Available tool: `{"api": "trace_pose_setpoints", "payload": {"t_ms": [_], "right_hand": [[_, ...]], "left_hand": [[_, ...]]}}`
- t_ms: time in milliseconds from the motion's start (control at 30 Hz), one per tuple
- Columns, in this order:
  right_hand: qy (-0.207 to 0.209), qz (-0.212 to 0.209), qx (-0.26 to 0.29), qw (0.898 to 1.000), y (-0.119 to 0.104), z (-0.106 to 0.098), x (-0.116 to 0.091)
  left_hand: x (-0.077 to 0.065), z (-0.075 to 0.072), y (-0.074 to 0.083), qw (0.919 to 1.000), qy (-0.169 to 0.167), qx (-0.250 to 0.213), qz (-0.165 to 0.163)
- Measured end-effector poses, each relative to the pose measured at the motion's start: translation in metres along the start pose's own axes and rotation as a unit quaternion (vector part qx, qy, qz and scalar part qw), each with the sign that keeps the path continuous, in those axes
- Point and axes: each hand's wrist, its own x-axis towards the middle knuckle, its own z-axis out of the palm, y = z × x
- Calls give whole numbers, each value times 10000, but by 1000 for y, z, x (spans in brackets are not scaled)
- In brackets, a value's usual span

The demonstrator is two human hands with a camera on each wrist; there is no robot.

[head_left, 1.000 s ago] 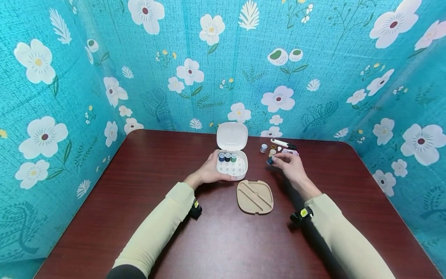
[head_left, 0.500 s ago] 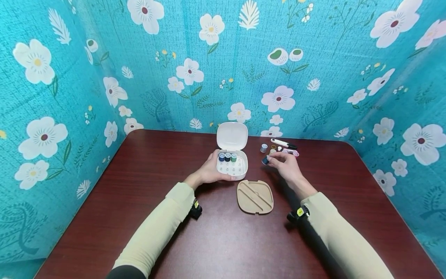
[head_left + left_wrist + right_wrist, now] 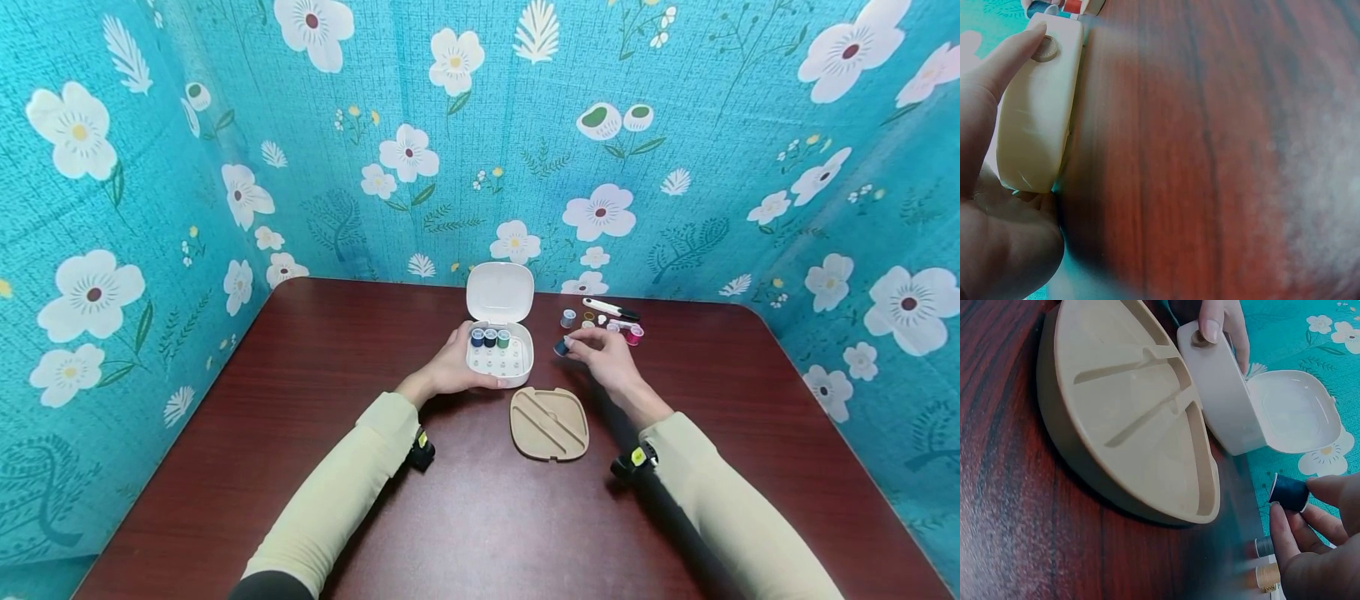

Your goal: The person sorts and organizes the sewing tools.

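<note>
A white sewing box (image 3: 517, 379) stands on the table with its lid raised; three thread spools (image 3: 491, 338), blue, black and green, fill part of its back row of pegs. My left hand (image 3: 452, 367) grips the box from its left side, thumb along the front wall by a round catch (image 3: 1046, 49). Between the thumb and fingers of my right hand (image 3: 611, 360), a dark blue thread spool (image 3: 1289, 492) is pinched, held to the right of the box and apart from it. Below the box lies a tan divided tray (image 3: 1141, 419).
Right of the box, a light blue spool (image 3: 568, 318), a pink spool (image 3: 635, 335) and other small items lie together. Behind them is a white and black tool (image 3: 609, 309). A flowered cloth (image 3: 360, 167) hangs along the table's back edge.
My right hand has moved left toward the box with the dark spool, away from the loose items, uncovering the pink spool. The left hand and the box stay still.
</note>
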Motion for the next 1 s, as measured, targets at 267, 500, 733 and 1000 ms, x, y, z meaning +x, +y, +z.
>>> {"api": "trace_pose_setpoints", "payload": {"t_ms": [267,500,733,1000], "right_hand": [[-66,1,56,10000,0,6,1],[-146,23,85,9999,-1,11,1],[-242,-37,134,9996,-3,18,2],[-422,-77,163,9989,-8,26,4]], "left_hand": [[-1,0,1,10000,3,38,-9],[-1,0,1,10000,-8,60,-65],[-3,0,2,10000,-40,11,-48],[-3,0,2,9999,22,-82,85]]}}
